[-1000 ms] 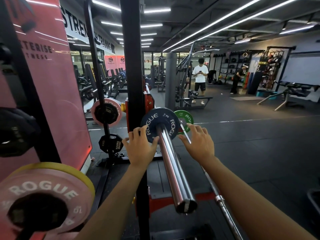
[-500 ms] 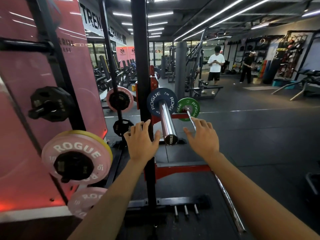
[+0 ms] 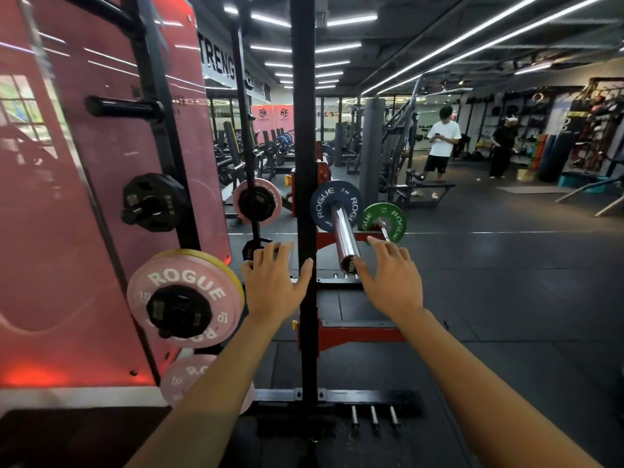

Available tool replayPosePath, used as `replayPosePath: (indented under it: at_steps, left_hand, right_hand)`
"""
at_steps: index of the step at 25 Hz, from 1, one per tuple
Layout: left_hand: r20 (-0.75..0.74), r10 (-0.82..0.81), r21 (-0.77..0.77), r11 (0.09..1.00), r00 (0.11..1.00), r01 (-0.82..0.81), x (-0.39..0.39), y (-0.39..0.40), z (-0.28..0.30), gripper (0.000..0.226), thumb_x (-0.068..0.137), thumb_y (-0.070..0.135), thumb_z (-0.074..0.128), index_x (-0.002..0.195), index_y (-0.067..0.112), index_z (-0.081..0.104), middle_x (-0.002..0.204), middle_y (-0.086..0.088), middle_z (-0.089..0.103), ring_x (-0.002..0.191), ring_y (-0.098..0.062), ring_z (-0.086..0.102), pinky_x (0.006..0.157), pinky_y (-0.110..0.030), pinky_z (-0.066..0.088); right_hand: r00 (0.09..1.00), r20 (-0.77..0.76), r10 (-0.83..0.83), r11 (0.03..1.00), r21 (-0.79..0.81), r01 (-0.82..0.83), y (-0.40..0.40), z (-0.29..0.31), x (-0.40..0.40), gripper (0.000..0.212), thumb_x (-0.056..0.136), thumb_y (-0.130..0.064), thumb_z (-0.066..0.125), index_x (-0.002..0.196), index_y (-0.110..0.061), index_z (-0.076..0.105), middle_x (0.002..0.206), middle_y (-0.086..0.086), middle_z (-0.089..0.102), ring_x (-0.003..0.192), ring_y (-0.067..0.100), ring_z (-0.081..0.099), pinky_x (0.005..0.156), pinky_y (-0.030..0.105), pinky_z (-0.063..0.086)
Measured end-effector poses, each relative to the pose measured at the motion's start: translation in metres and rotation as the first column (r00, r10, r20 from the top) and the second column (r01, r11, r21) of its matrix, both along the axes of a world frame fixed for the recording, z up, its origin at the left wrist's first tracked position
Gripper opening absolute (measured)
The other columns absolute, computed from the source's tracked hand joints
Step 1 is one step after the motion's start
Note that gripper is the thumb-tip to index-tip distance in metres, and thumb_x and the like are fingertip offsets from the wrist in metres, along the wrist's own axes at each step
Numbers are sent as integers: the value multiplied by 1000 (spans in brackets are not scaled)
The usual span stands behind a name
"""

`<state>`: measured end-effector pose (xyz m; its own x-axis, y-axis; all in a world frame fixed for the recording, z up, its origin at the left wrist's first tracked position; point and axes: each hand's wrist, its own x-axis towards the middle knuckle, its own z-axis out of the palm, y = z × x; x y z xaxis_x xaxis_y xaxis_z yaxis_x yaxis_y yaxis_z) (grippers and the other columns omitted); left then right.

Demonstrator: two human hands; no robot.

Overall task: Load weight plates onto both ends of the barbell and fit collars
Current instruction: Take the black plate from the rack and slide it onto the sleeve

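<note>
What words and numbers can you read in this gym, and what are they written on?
"ROGUE", twice: blue plate on the barbell sleeve.
"ROGUE": green plate behind it.
"ROGUE" and "10": pink plate on the rack peg.
"1500LB": sleeve's end cap.
"TRENG", cut off by posts: wall sign.
Too blurred to read: black plate, far red banners.

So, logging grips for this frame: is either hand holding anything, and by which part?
Nothing is held: left hand and right hand are open, beside the chrome barbell sleeve.
</note>
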<state>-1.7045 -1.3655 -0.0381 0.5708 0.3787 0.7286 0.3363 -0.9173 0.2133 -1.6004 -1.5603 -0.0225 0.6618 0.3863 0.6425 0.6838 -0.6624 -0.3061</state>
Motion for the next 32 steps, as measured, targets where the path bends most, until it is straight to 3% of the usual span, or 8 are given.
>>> replayPosePath:
  at_steps: [8, 13, 20, 25, 32]
  left_hand:
    - [17, 254, -37, 967, 967, -253, -133, 111, 11, 55, 90, 59, 43, 132, 25, 56, 129, -1, 57, 122, -27, 49, 96, -49, 39]
    - [56, 401, -24, 916, 915, -400, -235, 196, 9, 59, 90, 60, 40, 133, 23, 56, 127, -3, 58, 114, -28, 52, 93, -47, 39]
    - [69, 494, -63, 869, 867, -490, -335, 295, 18, 62, 90, 62, 36, 135, 24, 52, 126, 0, 57, 115, -26, 49, 94, -47, 36]
    - [49, 492, -83, 869, 869, -487, -337, 340, 5, 61, 91, 63, 35, 135, 25, 52, 126, 0, 57, 115, -24, 51, 93, -45, 36]
    - [69, 407, -88, 912, 911, -401, -260, 401, -5, 64, 89, 65, 33, 131, 23, 56, 123, -1, 59, 111, -26, 53, 91, -46, 38]
  right_hand:
    - [976, 55, 210, 975, -90, -204, 139, 9, -79, 59, 95, -54, 45, 139, -16, 46, 133, 8, 55, 117, 33, 50, 90, 48, 47]
    - [933, 90, 348, 930, -159, -331, 251, 17, -164, 62, 92, -59, 42, 137, -16, 47, 131, 9, 57, 116, 35, 52, 88, 48, 44]
    - [873, 123, 472, 876, -175, -449, 374, 32, -256, 63, 93, -57, 42, 141, -18, 40, 137, 5, 52, 120, 32, 48, 93, 49, 44]
    - [877, 122, 466, 876, -208, -436, 420, 28, -269, 60, 95, -57, 38, 140, -18, 40, 139, 5, 50, 123, 31, 46, 96, 49, 43]
    - [928, 134, 347, 929, -184, -321, 473, 22, -194, 59, 94, -58, 38, 140, -20, 39, 133, 5, 55, 118, 30, 53, 91, 49, 47]
